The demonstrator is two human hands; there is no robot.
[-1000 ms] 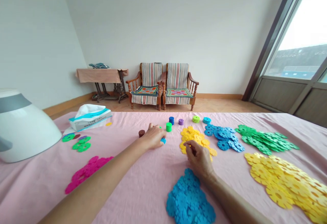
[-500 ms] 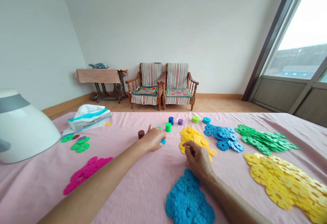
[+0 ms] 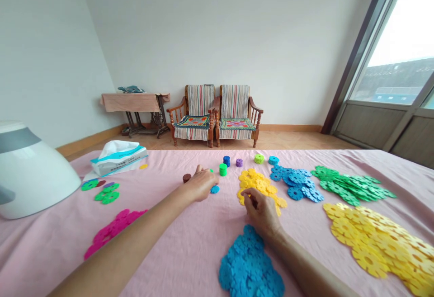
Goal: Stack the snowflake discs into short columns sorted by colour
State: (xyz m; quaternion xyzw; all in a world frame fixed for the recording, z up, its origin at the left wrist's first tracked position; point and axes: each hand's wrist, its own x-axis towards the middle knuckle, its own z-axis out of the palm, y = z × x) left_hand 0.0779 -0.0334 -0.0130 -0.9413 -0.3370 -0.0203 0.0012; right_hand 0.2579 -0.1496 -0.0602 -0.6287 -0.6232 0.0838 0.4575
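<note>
Left hand (image 3: 202, 185), mid-frame: fingers bent beside blue notched disc (image 3: 214, 189); grip hidden, can't tell. Right hand (image 3: 261, 206) curled by yellow flower-shaped discs (image 3: 255, 180); can't tell if holding. Apparent step: fingertip disc-handling; next move calls for light precision.

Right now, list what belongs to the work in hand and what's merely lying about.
Likely in the work: left hand, light-blue disc beside it, right hand, yellow disc pile near it, other disc piles, small disc stacks.

Likely just lying about: tissue pack, white-and-grey object, two chairs, cloth-covered stand.
</note>
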